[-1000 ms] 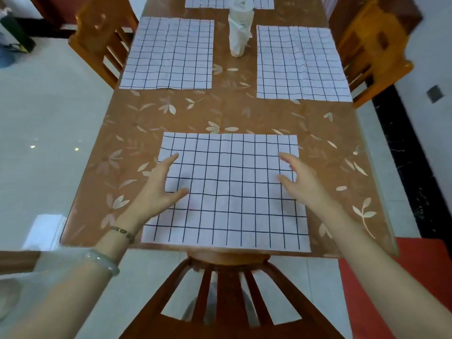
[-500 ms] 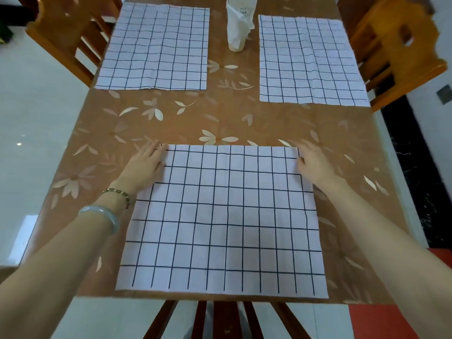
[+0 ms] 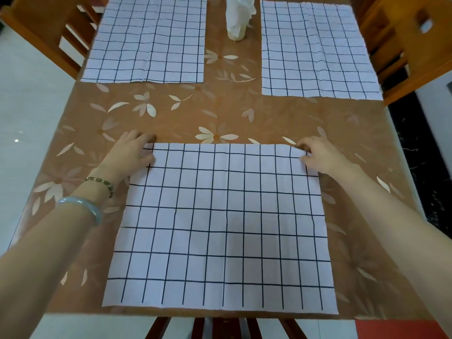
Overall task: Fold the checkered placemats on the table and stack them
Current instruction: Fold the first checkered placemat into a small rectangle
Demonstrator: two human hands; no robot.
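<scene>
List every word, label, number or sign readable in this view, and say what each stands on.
No text can be read anywhere.
near placemat, far left placemat, far right placemat: only dark grid lines, no lettering.
white wrapped object at the table's far end: no legible print.
table cover: only a flower pattern.

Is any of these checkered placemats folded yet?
No, the near placemat, the far left placemat and the far right placemat all lie spread flat on the table.
</scene>
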